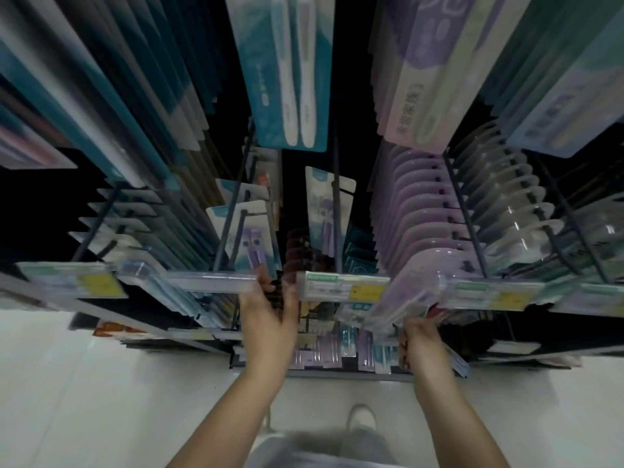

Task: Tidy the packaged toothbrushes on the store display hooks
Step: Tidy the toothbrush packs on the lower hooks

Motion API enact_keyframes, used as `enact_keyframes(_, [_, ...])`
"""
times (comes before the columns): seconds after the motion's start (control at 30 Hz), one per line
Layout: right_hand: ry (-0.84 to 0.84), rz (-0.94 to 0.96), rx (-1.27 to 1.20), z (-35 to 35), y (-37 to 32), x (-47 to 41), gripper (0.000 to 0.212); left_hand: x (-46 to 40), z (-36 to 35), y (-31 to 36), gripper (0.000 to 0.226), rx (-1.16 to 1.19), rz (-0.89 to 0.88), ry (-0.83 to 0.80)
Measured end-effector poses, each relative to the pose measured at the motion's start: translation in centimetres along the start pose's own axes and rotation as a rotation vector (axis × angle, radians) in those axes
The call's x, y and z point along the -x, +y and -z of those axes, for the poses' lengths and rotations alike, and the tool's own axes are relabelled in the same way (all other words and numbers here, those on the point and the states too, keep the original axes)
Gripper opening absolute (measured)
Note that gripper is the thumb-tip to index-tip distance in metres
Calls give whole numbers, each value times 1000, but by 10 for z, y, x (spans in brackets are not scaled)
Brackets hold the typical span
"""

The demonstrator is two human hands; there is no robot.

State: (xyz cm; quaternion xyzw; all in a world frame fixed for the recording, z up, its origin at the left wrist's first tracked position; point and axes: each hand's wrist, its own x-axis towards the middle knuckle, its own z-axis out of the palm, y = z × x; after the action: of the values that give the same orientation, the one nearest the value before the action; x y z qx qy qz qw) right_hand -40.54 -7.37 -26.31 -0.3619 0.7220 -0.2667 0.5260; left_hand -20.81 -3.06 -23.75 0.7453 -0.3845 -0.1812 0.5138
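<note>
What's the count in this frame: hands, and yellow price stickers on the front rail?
Hands: 2 (left hand; right hand, holding a toothbrush pack)
Yellow price stickers: 3 (); the far-right label is too blurred to tell
Total: 5

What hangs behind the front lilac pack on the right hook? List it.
Behind the front lilac pack hangs a row of matching lilac packs along the same hook. Only their rounded tops show; their lower parts and the hook's far end are covered.
</note>
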Motion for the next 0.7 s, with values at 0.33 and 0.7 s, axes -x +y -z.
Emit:
enact_keyframes(0.33, [-363,-58,192,-49,-44,12,32,-40,10,-9,49,232,193,100])
enact_keyframes(0.7, [-242,388,-1,-88,-108,-11,13,-79,25,4,33,347,115,-13])
